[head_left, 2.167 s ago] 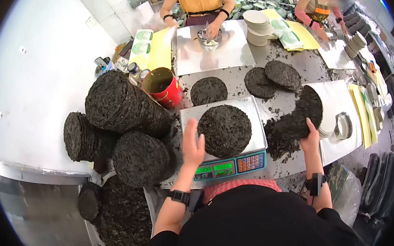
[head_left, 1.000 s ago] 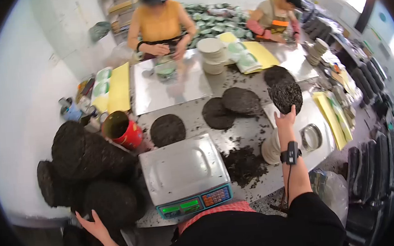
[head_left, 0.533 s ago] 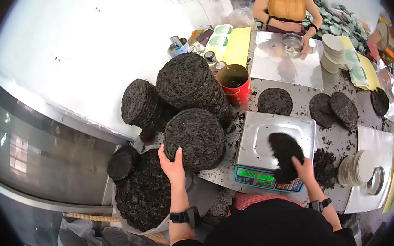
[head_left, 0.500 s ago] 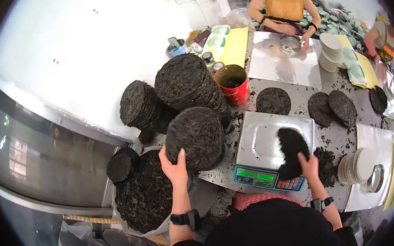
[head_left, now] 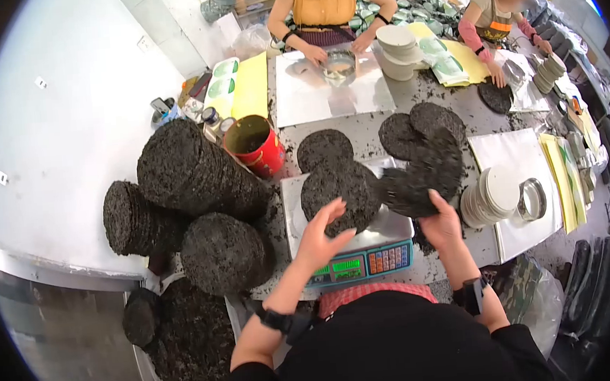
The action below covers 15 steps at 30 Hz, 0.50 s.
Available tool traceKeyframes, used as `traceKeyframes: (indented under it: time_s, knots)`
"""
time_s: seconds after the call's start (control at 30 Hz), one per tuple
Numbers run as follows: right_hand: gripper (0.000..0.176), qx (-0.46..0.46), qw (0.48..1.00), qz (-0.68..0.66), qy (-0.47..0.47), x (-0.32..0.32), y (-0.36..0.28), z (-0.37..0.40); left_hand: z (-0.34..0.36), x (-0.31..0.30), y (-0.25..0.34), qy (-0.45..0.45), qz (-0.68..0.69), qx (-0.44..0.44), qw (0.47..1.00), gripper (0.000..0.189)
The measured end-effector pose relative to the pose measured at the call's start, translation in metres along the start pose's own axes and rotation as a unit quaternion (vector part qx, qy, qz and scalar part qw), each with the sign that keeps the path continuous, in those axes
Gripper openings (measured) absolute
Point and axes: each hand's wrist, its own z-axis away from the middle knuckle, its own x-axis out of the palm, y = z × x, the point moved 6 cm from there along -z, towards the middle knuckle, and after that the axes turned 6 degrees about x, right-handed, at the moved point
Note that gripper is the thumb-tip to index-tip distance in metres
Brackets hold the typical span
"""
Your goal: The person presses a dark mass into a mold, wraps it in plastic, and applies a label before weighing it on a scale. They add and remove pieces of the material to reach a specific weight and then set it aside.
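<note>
A round dark disc that looks like dried seaweed (head_left: 339, 191) lies over the metal pan of a digital scale (head_left: 358, 265). My left hand (head_left: 321, 238) is at the near left edge of this disc, its fingers and thumb spread apart. To the right of the scale, my right hand (head_left: 440, 224) grips dark seaweed discs (head_left: 422, 178), blurred by motion; how many cannot be told. Several stacks of such discs stand on my left: a large leaning stack (head_left: 192, 171), a smaller stack (head_left: 139, 218) and a near stack (head_left: 224, 253).
A red tin (head_left: 256, 148) stands behind the scale. Flat seaweed discs (head_left: 325, 149) lie beyond it. To the right are stacked white discs (head_left: 492, 196) and a metal ring (head_left: 532, 199). A sack of loose seaweed (head_left: 191, 343) sits lower left. Two people work across the table.
The view has turned right. My left hand has moved from the near stack to the scale, where a disc now lies. My right hand's seaweed has moved off the scale to its right.
</note>
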Motion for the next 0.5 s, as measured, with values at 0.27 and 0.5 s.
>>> traceKeyframes:
  time_s: [0.27, 0.5]
  knots:
    - [0.043, 0.077, 0.973, 0.119, -0.181, 0.108, 0.034, -0.013, -0.044, -0.015, 0.01, 0.139, 0.356, -0.056, 0.922, 0.043]
    - [0.03, 0.304, 0.942, -0.101, -0.098, 0.079, 0.127, -0.017, -0.027, -0.007, -0.01, 0.138, 0.482, -0.103, 0.859, 0.043]
